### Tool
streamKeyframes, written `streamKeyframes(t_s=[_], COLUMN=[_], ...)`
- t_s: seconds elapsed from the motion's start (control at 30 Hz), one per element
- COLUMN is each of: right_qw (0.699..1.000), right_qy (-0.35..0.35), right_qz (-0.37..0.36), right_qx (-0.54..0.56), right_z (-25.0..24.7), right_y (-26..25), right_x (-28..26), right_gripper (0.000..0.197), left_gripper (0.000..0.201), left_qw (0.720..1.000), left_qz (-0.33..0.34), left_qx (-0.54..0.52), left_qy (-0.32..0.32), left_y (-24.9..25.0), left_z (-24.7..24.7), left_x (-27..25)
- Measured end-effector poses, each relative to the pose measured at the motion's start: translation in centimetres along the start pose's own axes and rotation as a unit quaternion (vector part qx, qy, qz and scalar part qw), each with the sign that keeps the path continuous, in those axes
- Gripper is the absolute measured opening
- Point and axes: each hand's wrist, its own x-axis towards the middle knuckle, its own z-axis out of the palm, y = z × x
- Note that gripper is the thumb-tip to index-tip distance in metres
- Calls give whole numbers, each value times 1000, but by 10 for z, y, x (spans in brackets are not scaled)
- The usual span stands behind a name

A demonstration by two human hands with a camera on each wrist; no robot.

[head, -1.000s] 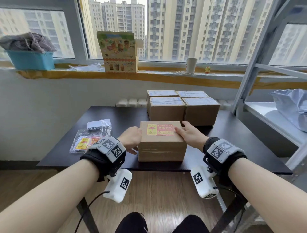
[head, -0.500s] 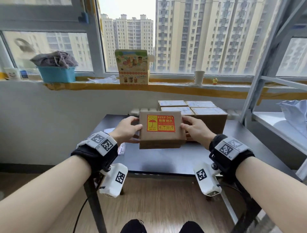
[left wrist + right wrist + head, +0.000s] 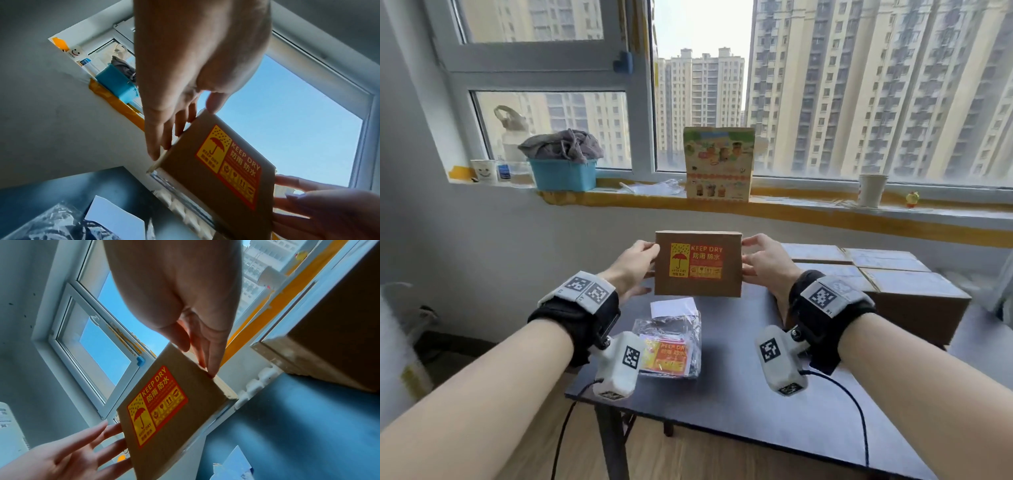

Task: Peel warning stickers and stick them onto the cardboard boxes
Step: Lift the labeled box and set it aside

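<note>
I log left hand [image 3: 635, 265] and right hand [image 3: 765, 262] each grasping a side edge of the cardboard box [image 3: 698, 287], upright in the air above the counter [image 3: 739, 377], KEEP DRY sticker [image 3: 695, 260] facing me, likely to check adhesion.

The matt brown cardboard box [image 3: 698, 287] bears a smooth, faintly glossy sticker [image 3: 696, 260], while a crinkled, shiny clear plastic bag [image 3: 688, 327] lies on the dark, smooth surface [image 3: 739, 404].

High-rise flat room — cluttered windowsill [image 3: 808, 206], tower blocks [image 3: 859, 85] outside
</note>
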Motion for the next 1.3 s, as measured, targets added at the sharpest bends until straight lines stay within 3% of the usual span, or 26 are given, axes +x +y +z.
streamKeyframes(t_s=[0.37, 0.57, 0.73, 1.03, 1.17, 1.3], right_qw=[999, 999, 998, 999, 997, 993], right_qy=[15, 8, 17, 10, -16, -36], right_qz=[29, 49, 55, 34, 24, 33], right_qx=[35, 19, -8, -31, -72, -107], right_z=[50, 60, 63, 57, 53, 52], right_y=[57, 83, 94, 79, 68, 66], right_x=[116, 143, 154, 127, 93, 53], right_gripper=[20, 20, 22, 33, 44, 41], left_gripper=[42, 31, 34, 60, 62, 61], left_qw=[998, 997, 997, 996, 996, 995], left_qz=[-64, -74, -75, -86, -82, -86], left_qx=[9, -22, -30, 7, 17, 43], left_qy=[-3, -15, -21, -25, -25, -26], left_y=[-40, -64, -73, -58, -47, -48], left_z=[-14, -6, -7, -23, -29, -28], left_x=[110, 143, 154, 123, 87, 45])
